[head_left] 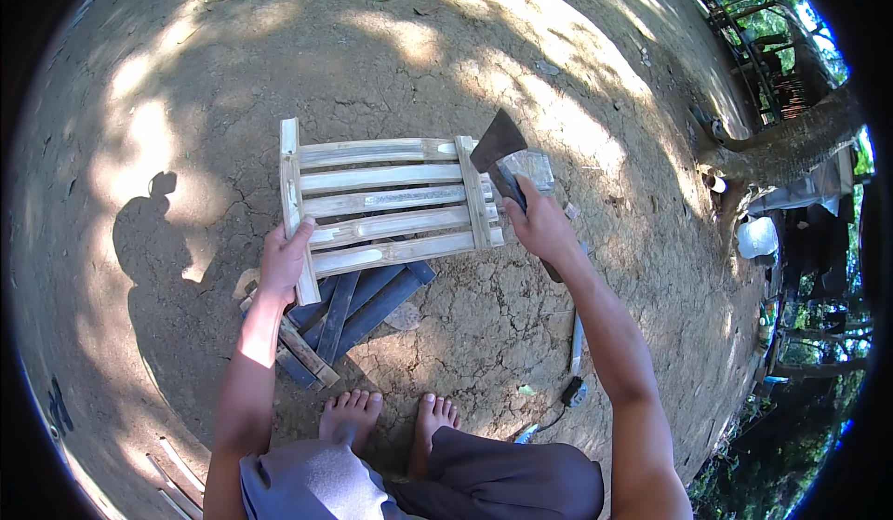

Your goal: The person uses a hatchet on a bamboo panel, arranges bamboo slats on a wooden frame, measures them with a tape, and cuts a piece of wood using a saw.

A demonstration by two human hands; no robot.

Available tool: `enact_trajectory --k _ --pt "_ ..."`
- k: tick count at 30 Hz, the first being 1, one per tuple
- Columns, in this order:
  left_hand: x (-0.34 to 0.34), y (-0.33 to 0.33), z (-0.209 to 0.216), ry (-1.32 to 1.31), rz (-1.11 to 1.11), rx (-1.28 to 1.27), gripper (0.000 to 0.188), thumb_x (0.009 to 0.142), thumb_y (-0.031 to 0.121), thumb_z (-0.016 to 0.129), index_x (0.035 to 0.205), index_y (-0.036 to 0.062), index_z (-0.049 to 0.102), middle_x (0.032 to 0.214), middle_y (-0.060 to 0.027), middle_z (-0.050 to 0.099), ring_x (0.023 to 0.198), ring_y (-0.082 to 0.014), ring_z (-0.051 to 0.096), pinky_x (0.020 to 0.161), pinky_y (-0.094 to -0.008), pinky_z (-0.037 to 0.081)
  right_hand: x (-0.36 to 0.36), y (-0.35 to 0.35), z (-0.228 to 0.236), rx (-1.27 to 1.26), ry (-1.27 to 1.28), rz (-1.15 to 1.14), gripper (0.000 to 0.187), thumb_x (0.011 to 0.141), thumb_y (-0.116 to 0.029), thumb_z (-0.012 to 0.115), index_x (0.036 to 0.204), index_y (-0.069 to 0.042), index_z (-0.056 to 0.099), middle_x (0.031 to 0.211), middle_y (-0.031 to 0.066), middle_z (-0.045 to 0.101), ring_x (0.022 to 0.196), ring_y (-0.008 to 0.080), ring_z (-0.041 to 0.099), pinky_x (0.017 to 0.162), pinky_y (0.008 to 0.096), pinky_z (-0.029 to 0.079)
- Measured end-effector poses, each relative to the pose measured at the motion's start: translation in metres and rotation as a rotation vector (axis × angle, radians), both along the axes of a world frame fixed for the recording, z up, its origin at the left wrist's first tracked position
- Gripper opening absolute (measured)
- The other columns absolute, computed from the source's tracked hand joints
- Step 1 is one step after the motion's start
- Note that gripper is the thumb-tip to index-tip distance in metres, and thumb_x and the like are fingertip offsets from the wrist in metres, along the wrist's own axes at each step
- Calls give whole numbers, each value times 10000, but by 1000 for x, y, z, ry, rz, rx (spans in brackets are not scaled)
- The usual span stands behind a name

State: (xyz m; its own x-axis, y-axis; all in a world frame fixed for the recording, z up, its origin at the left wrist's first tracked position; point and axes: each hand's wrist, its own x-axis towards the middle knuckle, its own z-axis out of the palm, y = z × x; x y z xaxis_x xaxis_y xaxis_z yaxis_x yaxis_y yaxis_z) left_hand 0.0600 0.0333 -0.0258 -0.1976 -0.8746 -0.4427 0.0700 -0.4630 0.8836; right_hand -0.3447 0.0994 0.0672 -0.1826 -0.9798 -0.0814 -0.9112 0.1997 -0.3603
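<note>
My left hand [283,261] is closed round the left crosspiece of a slatted bamboo frame [386,229], with the thumb on top. Several pale slats run side by side between its two crosspieces. In my right hand [541,226] is a hatchet [499,140] with a dark, flared blade, gripped on the handle close to the head. The blade is just beyond the frame's right crosspiece; whether it touches the slat ends I cannot tell. A pale block [535,168] lies partly hidden behind the blade.
Dark-painted slats [367,308] lie crossed on the cracked soil below the frame, close to my bare feet [352,413]. On the ground to the right are a thin strip [576,341] and a small dark object [574,392]. A tree trunk [791,143] stands at the far right.
</note>
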Motion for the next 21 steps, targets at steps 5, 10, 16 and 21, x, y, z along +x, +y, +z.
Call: enact_trajectory --k 5,10,16,21 --pt "21 9 -6 -72 13 64 335 1054 317 634 1146 1 698 1016 -67 733 907 -128 674 823 -313 543 30 -17 69 -426 -324 -198 413 1039 -218 584 1350 33 476 859 297 697 842 496 701 668 536 530" --pt "12 3 -7 -123 29 107 431 1053 429 613 995 17 723 917 -61 718 839 -127 658 772 -317 534 3 -2 -6 -200 -7 -83 319 1044 -199 563 1258 25 485 812 309 686 750 521 683 651 549 527" --pt "25 0 -4 -178 67 98 467 1043 465 617 969 13 707 892 -76 715 798 -141 663 735 -329 543 7 -15 6 -119 -104 -53 429 1018 -246 585 1324 24 453 795 331 682 779 550 664 720 613 526" --pt "14 -8 -3 -203 13 28 483 1039 482 617 966 11 698 883 -90 718 784 -153 676 702 -330 559 -15 4 -30 57 82 30 458 1030 -259 591 1382 4 461 904 320 701 799 531 677 714 599 531"
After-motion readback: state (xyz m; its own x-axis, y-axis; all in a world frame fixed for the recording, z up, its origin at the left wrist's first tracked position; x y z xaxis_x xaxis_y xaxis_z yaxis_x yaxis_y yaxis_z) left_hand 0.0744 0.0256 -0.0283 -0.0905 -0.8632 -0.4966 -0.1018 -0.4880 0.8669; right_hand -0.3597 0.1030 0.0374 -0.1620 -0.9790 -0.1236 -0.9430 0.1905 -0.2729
